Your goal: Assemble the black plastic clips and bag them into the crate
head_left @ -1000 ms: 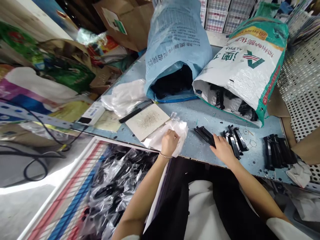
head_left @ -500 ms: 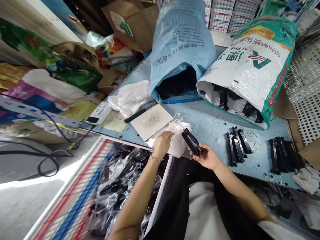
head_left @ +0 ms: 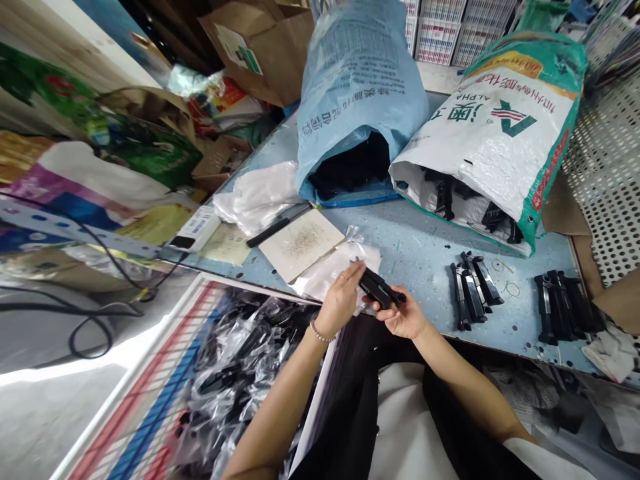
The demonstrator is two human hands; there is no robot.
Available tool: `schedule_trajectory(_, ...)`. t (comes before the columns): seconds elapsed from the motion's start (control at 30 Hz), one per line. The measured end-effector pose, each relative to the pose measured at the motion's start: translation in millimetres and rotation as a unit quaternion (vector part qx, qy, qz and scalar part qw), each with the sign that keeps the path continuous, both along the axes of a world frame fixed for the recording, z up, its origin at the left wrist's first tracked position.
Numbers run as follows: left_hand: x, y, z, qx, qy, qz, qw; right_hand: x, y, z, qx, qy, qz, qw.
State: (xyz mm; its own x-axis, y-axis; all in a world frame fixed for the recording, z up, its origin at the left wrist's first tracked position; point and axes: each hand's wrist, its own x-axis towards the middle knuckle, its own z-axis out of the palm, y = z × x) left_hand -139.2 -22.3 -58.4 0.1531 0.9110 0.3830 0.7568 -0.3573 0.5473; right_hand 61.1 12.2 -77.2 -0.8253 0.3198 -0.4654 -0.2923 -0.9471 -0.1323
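My right hand [head_left: 409,319] grips the near end of a long black plastic part [head_left: 377,289], holding it just above the table's front edge. At the part's far end, the fingers of my left hand [head_left: 339,304] are closed against it; a beaded bracelet is on that wrist. Thin clear plastic bags [head_left: 317,277] lie flat beneath and beside my left hand. To the right on the table rests a group of similar black parts with shiny faces [head_left: 473,290], and farther right lies another group of black parts [head_left: 560,307].
A blue sack [head_left: 360,87] and a white-green sack [head_left: 495,127] lie open toward me with black parts inside. A cardboard sheet [head_left: 300,243], a black bar [head_left: 267,232] and a bundle of bags [head_left: 260,190] sit left. Below, a crate [head_left: 140,400] holds bagged black parts.
My left hand has moved right from the clear bags to the black part's far end. My right hand has shifted slightly left with the part, which now lies flatter.
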Motion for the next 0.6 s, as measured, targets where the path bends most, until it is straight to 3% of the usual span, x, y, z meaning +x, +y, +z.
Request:
schedule_trajectory(0.1, 32.8, -18.7, 12.4, -0.011, -0.050, -0.114, 0.992, 2.7, -3.3, 2.2, 0.174, -0.153, -0.035, 0.972)
schedule_trajectory(0.2, 55.9, -30.4, 19.8, -0.029, -0.069, -0.161, 0.984, 10.7, -16.3, 12.6, 0.292, -0.232, -0.066, 0.926)
schedule_trajectory(0.33, 54.4, -45.4, 41.9, -0.025, -0.051, -0.107, 0.993, 28.9, -36.1, 39.6, 0.430, -0.187, -0.009, 0.883)
schedule_trajectory(0.4, 30.1, -62.4, 56.9, -0.051, -0.046, -0.038, 0.997, 45.3, -38.2, 56.6, 0.473, -0.158, 0.050, 0.866)
schedule_trajectory(0.43, 10.3, -73.6, 60.8, -0.079, -0.036, 0.004, 0.996, 56.4, -36.5, 65.2, 0.506, -0.181, 0.071, 0.840)
schedule_trajectory(0.47, -14.0, -85.9, 60.1, -0.104, -0.020, 0.054, 0.993, 69.3, -33.3, 73.1, 0.549, -0.239, 0.084, 0.796)
schedule_trajectory(0.5, -41.8, -99.0, 53.9, -0.130, 0.005, 0.100, 0.986, 83.6, -29.4, 79.7, 0.591, -0.327, 0.093, 0.731)
schedule_trajectory(0.53, -71.5, -112.4, 41.9, -0.169, 0.041, 0.119, 0.977, 98.4, -25.2, 84.5, 0.621, -0.435, 0.103, 0.644)
schedule_trajectory(0.6, -128.8, -138.5, 5.1, -0.172, 0.072, 0.186, 0.965, 125.6, -18.6, 87.2, 0.625, -0.631, 0.143, 0.437)
